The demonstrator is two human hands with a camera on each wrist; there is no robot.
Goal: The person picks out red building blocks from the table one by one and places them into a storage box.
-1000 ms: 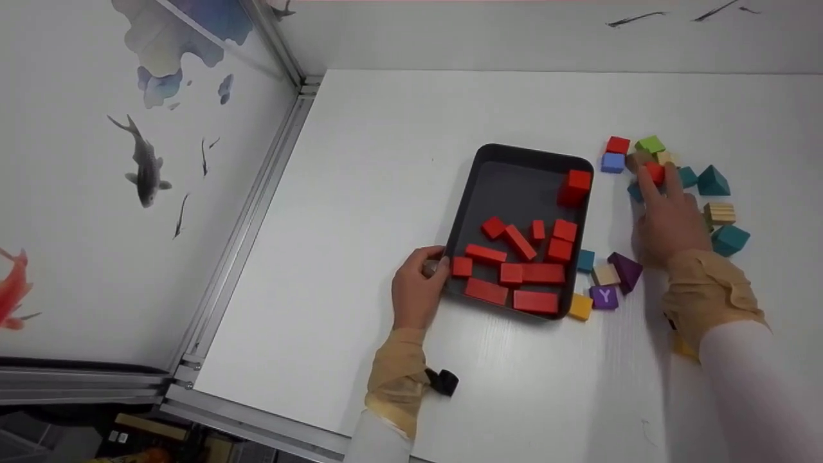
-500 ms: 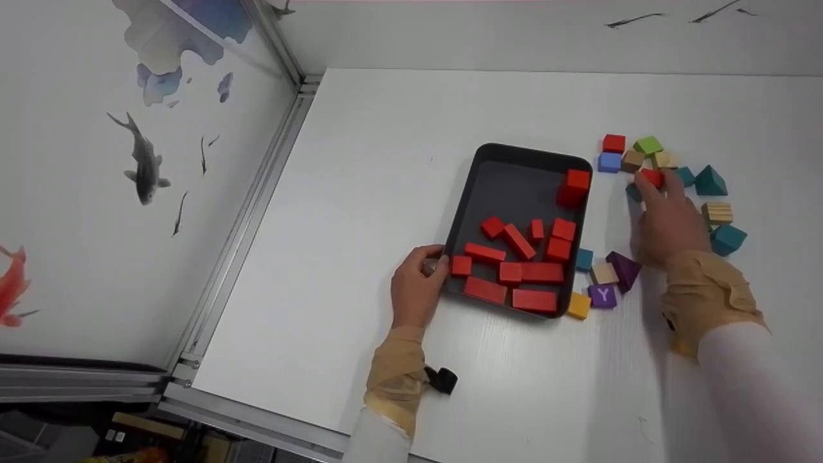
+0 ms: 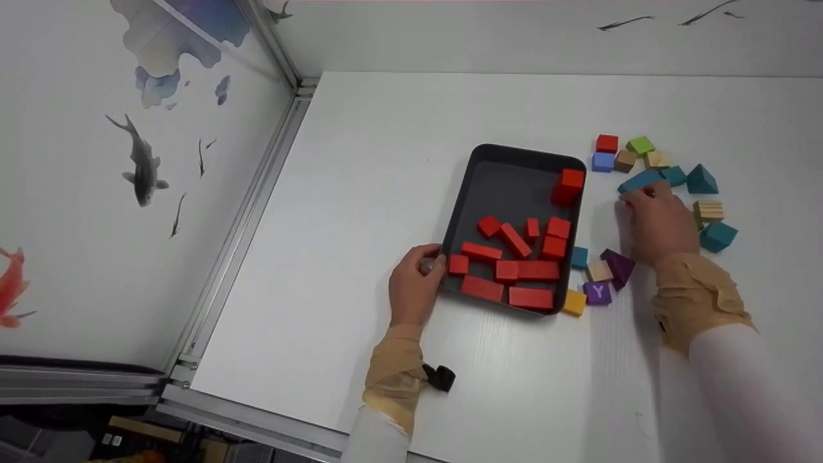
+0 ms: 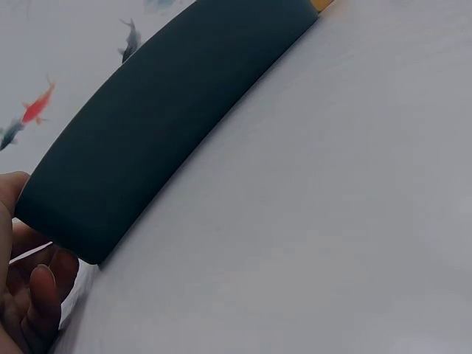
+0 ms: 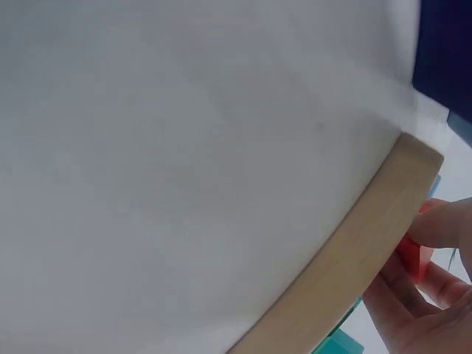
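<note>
A black tray (image 3: 508, 186) lies mid-table with several red blocks (image 3: 514, 270) in its near half and one red block (image 3: 567, 185) at its far right corner. My left hand (image 3: 429, 265) grips the tray's near-left corner; in the left wrist view its fingers (image 4: 33, 295) curl at the dark tray wall (image 4: 169, 125). My right hand (image 3: 636, 200) is just right of the tray and pinches a small red block (image 3: 647, 191) in its fingertips. The right wrist view shows this red block (image 5: 413, 254) between the fingers (image 5: 446, 225).
Loose blocks ring the right hand: red (image 3: 606, 143), blue (image 3: 602, 161), green (image 3: 640, 145), teal ones (image 3: 701, 180), a striped wooden one (image 3: 708, 210), a purple wedge (image 3: 618, 266), a purple Y cube (image 3: 598, 292) and a yellow cube (image 3: 574, 302). An aluminium frame (image 3: 244, 218) edges the table's left side.
My right hand has drawn back from the far block cluster toward the tray, carrying the small red block. A long teal block is uncovered. The left hand has stayed on the tray.
</note>
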